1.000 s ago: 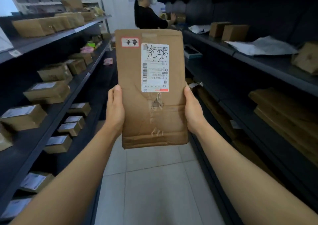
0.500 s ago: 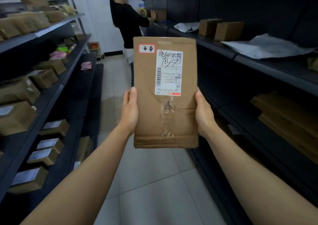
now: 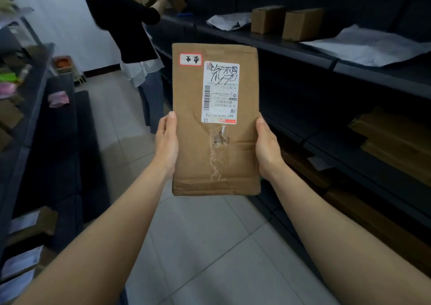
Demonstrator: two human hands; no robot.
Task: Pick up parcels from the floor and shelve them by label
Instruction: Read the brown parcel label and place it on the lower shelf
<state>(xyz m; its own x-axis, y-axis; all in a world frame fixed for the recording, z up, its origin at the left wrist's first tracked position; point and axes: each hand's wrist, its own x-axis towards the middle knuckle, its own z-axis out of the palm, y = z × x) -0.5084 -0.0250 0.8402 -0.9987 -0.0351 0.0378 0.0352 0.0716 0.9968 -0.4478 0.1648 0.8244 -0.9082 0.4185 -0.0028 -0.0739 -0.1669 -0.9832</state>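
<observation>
Holding a flat brown parcel (image 3: 215, 120) upright in front of us, head view only. Left hand (image 3: 166, 141) clamps its left edge, right hand (image 3: 267, 148) its right edge, both low on the sides; thumbs lie on the front, the other fingers wrap behind, out of sight. Parcel is off the floor, mid-aisle, between the left shelf (image 3: 37, 118) and right shelf (image 3: 349, 57). White label (image 3: 220, 92) faces us, scribbled over in black; small red sticker (image 3: 190, 59) at top left. Print too small to read.

Handling, our guess: a thin cardboard mailer, light, fairly stiff but creased near the bottom, tape torn mid-face. Paper surface should not slip. Edge grip at both sides works; one hand under the bottom edge would free the other for shelving. Keep off the torn tape.

Another person (image 3: 130, 24) works at the right shelf ahead, so the aisle is partly blocked. Boxes (image 3: 286, 22) sit on that shelf's upper level.
</observation>
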